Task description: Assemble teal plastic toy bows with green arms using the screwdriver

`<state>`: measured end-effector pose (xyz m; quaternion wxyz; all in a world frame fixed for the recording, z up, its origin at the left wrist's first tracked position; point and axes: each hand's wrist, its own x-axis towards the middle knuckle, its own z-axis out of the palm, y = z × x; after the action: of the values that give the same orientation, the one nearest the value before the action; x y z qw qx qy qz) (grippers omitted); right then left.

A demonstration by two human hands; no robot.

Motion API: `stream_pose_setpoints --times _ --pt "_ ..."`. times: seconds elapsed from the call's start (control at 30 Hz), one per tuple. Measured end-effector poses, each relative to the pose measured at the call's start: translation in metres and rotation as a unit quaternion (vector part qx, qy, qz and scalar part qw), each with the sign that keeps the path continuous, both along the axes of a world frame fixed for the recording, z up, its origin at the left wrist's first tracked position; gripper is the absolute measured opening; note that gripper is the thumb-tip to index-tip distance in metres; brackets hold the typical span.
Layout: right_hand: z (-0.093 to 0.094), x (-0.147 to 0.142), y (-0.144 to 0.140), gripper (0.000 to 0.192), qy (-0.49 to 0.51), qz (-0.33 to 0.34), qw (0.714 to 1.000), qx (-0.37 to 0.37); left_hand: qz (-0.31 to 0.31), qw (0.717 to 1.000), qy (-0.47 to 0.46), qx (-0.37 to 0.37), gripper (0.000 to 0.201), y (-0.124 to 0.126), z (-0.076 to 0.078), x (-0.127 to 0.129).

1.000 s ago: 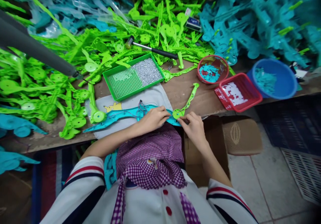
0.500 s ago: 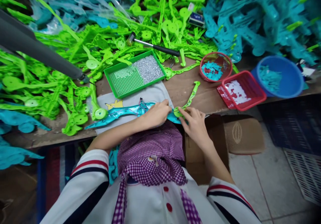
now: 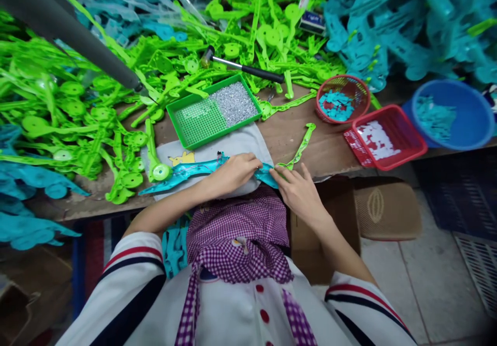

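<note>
A long teal plastic piece (image 3: 182, 173) lies across a white cloth (image 3: 229, 147) at the near edge of the bench. My left hand (image 3: 233, 173) grips its right end. My right hand (image 3: 297, 191) presses the round end of a green plastic arm (image 3: 301, 147) onto that same teal end; the joint is hidden under my fingers. The green arm points away to the upper right.
A green tray (image 3: 194, 123) half filled with small silver bits sits behind the cloth. A hammer (image 3: 244, 66) lies on heaps of green parts (image 3: 77, 108). Red round basket (image 3: 341, 85), red square basket (image 3: 404, 154) and blue bowl (image 3: 477, 129) stand right. Teal parts (image 3: 407, 25) pile behind. A grey pole (image 3: 70, 35) crosses upper left.
My right hand has slid over the green arm's round end, covering it against the teal piece. The view has shifted slightly; both hands stay at the bench edge.
</note>
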<state>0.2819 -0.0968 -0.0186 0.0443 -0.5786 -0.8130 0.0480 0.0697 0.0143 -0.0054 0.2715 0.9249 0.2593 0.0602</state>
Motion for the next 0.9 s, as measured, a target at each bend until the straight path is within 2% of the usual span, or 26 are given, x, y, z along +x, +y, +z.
stream_pose_setpoints --times 0.17,0.33,0.43,0.53,0.63,0.7,0.8,0.9 --pt "0.003 -0.003 0.001 0.041 -0.011 -0.003 1.0 -0.013 0.012 0.999 0.021 0.041 0.027 0.001 0.0 -0.017" --pt "0.004 -0.004 0.002 0.04 -0.019 -0.002 1.0 -0.01 0.028 0.997 -0.011 0.077 0.023 -0.002 0.009 -0.028" --pt "0.004 -0.004 0.002 0.04 -0.022 -0.002 1.0 -0.009 0.025 0.999 -0.046 0.014 0.02 0.005 0.013 -0.022" --pt "0.004 -0.004 0.001 0.041 -0.02 -0.001 1.0 -0.009 0.05 0.993 -0.073 -0.078 0.022 0.006 0.01 -0.026" --pt "0.002 -0.004 0.0 0.042 -0.016 -0.003 1.0 -0.003 0.096 0.981 -0.091 -0.144 0.027 -0.01 0.002 -0.038" --pt "0.001 -0.005 0.0 0.041 -0.017 -0.001 1.0 0.003 0.111 0.975 -0.11 -0.16 0.033 -0.028 -0.003 -0.044" --pt "0.001 -0.005 0.001 0.04 -0.024 0.005 1.0 0.012 0.108 0.975 -0.136 -0.14 0.042 -0.052 -0.006 -0.045" --pt "0.001 -0.005 0.001 0.039 -0.028 0.009 0.999 0.018 0.12 0.98 -0.126 -0.098 0.045 -0.064 -0.004 -0.044"
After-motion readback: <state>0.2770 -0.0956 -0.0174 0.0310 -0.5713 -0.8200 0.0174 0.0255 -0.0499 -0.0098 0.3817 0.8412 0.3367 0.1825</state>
